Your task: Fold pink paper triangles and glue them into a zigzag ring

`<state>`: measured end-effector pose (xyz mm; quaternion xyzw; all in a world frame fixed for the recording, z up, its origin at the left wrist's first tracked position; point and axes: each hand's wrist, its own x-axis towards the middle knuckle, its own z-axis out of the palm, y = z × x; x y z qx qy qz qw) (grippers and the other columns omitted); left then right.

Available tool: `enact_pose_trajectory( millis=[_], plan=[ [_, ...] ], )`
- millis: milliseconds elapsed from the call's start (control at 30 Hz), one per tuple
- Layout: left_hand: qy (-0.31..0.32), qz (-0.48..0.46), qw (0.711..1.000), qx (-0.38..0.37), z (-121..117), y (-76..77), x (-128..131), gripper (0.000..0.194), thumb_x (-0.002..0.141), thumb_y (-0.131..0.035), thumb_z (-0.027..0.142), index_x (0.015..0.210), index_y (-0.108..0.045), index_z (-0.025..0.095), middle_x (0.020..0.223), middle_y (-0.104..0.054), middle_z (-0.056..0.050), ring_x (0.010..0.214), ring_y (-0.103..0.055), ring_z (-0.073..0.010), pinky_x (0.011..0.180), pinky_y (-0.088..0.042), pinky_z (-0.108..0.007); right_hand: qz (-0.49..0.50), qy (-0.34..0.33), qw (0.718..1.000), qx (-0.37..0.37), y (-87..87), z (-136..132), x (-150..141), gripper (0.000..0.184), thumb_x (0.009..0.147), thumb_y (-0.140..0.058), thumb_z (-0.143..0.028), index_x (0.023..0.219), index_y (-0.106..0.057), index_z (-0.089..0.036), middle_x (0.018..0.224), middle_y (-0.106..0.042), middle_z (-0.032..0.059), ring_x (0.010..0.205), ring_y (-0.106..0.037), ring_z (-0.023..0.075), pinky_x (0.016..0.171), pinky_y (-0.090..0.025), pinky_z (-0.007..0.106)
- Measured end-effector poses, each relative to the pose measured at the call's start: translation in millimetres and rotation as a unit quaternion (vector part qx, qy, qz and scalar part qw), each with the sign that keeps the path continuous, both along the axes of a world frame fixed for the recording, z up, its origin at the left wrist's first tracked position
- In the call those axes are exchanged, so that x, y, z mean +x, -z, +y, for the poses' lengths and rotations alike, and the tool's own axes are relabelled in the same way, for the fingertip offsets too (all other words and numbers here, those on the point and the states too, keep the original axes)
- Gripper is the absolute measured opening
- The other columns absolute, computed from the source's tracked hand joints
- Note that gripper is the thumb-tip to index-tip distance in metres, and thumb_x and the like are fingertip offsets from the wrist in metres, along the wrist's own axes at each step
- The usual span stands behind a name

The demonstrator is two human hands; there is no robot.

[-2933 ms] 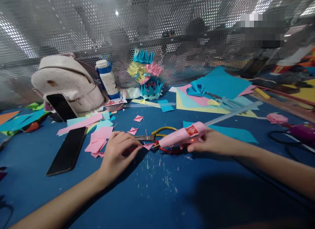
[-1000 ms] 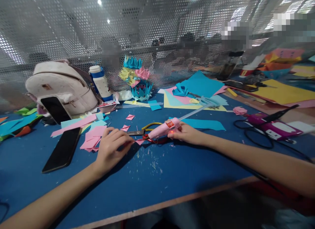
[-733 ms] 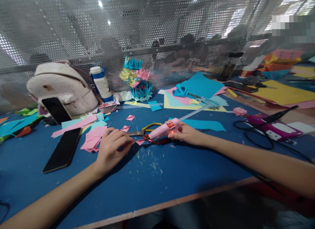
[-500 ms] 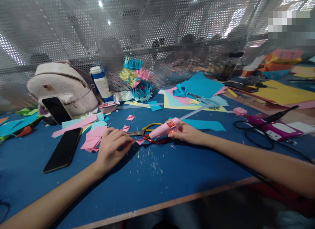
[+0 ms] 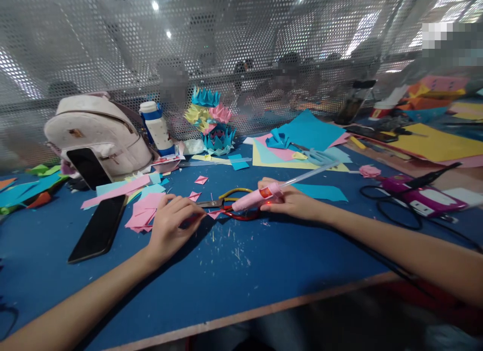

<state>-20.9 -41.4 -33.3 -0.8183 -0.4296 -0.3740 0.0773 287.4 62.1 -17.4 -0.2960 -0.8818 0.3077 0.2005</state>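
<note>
My right hand [image 5: 289, 200] is wrapped round a pink glue gun [image 5: 253, 198] with a lit red light and a clear glue stick [image 5: 311, 173] out of its back. The nozzle points left, close to a small pink folded paper piece [image 5: 215, 214]. That piece is pinched at its left end by the fingertips of my left hand [image 5: 176, 227]. Scissors [image 5: 225, 202] with yellow and red handles lie on the table behind and partly under the glue gun. Two more folded pink pieces, one of them [image 5: 201, 180] farther back, lie beyond my left fingertips.
Pink paper squares [image 5: 145, 212] and a black phone [image 5: 98, 229] lie left. A backpack [image 5: 96, 135], a bottle [image 5: 156, 127] and paper flowers [image 5: 219, 139] stand along the mesh screen [image 5: 234, 44]. At right are a purple power strip [image 5: 424, 195], cables and a pink paper rose [image 5: 369, 171].
The glue gun's nozzle has drawn slightly back to the right from the pink folded piece, and the gun's rear has shifted right. My left hand still pinches the piece.
</note>
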Motion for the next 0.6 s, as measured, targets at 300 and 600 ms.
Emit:
enact_pose_trajectory(
  millis=[300, 600],
  plan=[
    [0.001, -0.001, 1.000, 0.008, 1.3, 1.1, -0.2, 0.007, 0.092, -0.065, 0.015, 0.088, -0.067, 0.021, 0.083, -0.072, 0.001, 0.074, -0.062, -0.0158, 0.080, -0.035, -0.037, 0.038, 0.011, 0.998, -0.056, 6.0, 1.9, -2.0, 0.038, 0.082, -0.064, -0.056, 0.088, -0.057, -0.018, 0.090, -0.055, 0.0031, 0.079, -0.053, 0.0181, 0.073, -0.045, 0.031],
    [0.005, -0.004, 1.000, 0.011, 1.2, 1.6, -0.2, 0.007, 0.092, -0.066, 0.015, 0.088, -0.067, 0.022, 0.084, -0.072, 0.002, 0.074, -0.062, -0.0156, 0.080, -0.035, -0.037, 0.088, 0.213, 0.972, -0.039, 10.5, 39.3, 11.1, 0.043, 0.081, -0.062, -0.059, 0.088, -0.067, -0.016, 0.060, -0.049, -0.0006, 0.050, -0.041, 0.0115, 0.045, -0.036, 0.027]
  ],
)
